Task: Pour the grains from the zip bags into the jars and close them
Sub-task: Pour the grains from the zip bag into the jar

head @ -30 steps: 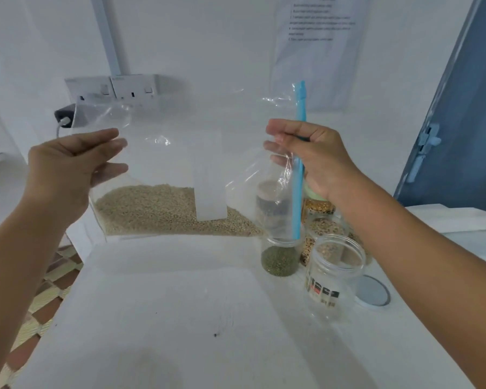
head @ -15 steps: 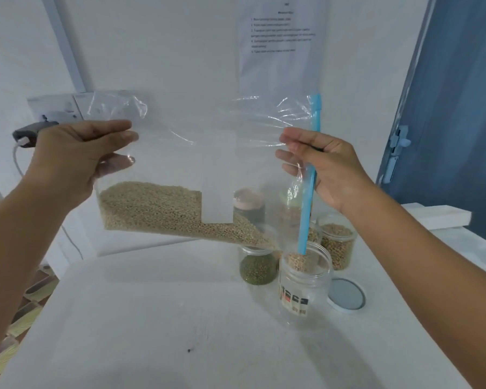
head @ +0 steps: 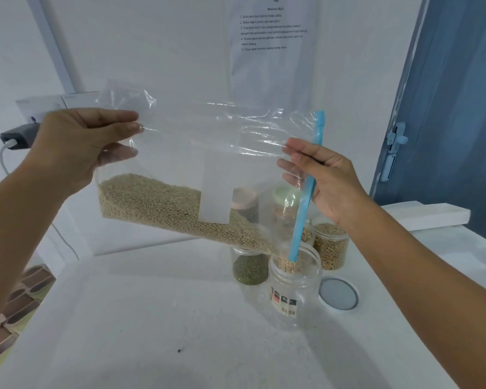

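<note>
A clear zip bag (head: 213, 141) with a blue zip strip (head: 306, 189) hangs tilted over the table, pale tan grains (head: 163, 206) sliding toward its lower right corner. My left hand (head: 82, 144) pinches the bag's closed left end, held high. My right hand (head: 328, 178) pinches the zip end. That corner dips into the mouth of an open clear jar (head: 295, 290) with a barcode label, and grains fall inside. The jar's white lid (head: 338, 294) lies flat just right of it.
Behind the open jar stand a jar of green beans (head: 250, 269), a jar of tan grains (head: 330, 245) and two lidded jars seen through the bag. A wall socket with a plugged charger (head: 17, 136) is at left. A blue door (head: 455, 108) stands at right.
The bag's left end rose and its zip corner dropped into the open jar's mouth; the grains slid to that corner and started falling in.
</note>
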